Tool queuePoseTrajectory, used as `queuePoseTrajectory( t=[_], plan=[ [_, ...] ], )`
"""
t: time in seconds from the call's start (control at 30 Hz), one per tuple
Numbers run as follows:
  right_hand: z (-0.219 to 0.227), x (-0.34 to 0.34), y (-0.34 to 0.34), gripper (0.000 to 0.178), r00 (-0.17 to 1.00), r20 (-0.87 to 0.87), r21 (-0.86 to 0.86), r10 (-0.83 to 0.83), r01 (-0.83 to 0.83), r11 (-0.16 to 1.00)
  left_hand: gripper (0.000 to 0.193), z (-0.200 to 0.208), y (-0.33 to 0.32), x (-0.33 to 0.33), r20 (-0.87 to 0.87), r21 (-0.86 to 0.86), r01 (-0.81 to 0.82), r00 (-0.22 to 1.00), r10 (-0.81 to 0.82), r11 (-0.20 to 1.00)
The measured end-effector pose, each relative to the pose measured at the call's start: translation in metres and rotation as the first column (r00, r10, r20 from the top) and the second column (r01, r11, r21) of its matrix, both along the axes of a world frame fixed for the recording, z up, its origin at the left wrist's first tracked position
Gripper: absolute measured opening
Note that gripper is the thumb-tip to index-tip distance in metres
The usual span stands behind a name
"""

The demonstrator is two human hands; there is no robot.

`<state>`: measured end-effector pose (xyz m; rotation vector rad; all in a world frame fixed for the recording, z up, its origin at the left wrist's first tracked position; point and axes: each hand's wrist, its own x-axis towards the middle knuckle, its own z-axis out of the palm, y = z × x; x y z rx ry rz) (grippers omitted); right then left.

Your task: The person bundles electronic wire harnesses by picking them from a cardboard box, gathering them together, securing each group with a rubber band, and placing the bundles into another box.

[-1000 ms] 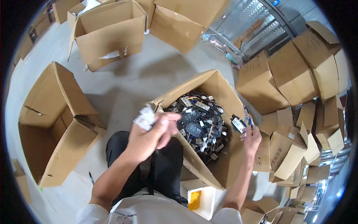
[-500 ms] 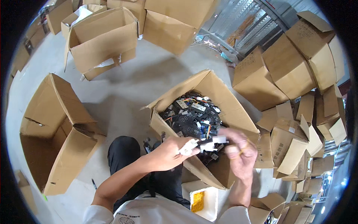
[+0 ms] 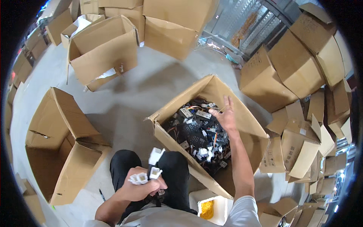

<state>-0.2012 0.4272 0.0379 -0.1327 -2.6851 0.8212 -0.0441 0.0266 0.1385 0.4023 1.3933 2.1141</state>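
My left hand [image 3: 143,188] is closed around a bunch of white plug connectors [image 3: 155,156] on dark leads, held above my lap. The ends of the leads are hidden by my fingers. My right hand [image 3: 227,116] reaches over the open cardboard box [image 3: 181,159] in front of me, its fingers spread and nothing gripped. Something thin and yellow shows by its fingers. Beneath it lies a heap of black display boards [image 3: 196,130] with wires and small white connectors. A white connector cluster [image 3: 206,152] rests on the heap's near side.
A white foam tub [image 3: 223,209] holding a yellow stringy pile [image 3: 207,209] sits at my right knee. An open carton [image 3: 56,151] stands at left, another carton [image 3: 106,53] at far left. Stacked cartons [image 3: 283,72] line the right. A pen [image 3: 101,195] lies on the floor.
My hands have moved apart. The left has drawn back toward my lap with the connectors; the right has gone forward over the box, and its fingers are spread.
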Motion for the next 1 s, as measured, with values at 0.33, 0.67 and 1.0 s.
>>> queuePoseTrajectory(
  t=[0.33, 0.67, 1.0],
  plan=[
    [-0.098, -0.092, 0.011, 0.022, 0.889, 0.459, 0.597, -0.011, -0.299, 0.744, 0.044, -0.002, 0.005, 0.006, 0.038, -0.058, -0.14, 0.989, 0.142, 0.988],
    [0.092, -0.003, 0.018, 0.015, 0.994, -0.103, -0.22, -0.036, 0.012, 0.976, 0.019, 0.009, 0.013, -0.015, 0.094, -0.18, -0.228, 0.964, 0.247, 0.957],
    [0.215, 0.103, -0.119, 0.022, 0.804, -0.193, -0.055, 0.562, -0.581, 0.812, 0.024, 0.036, 0.099, -0.076, -0.373, -0.066, -0.095, 0.926, 0.063, 0.993]
  ],
)
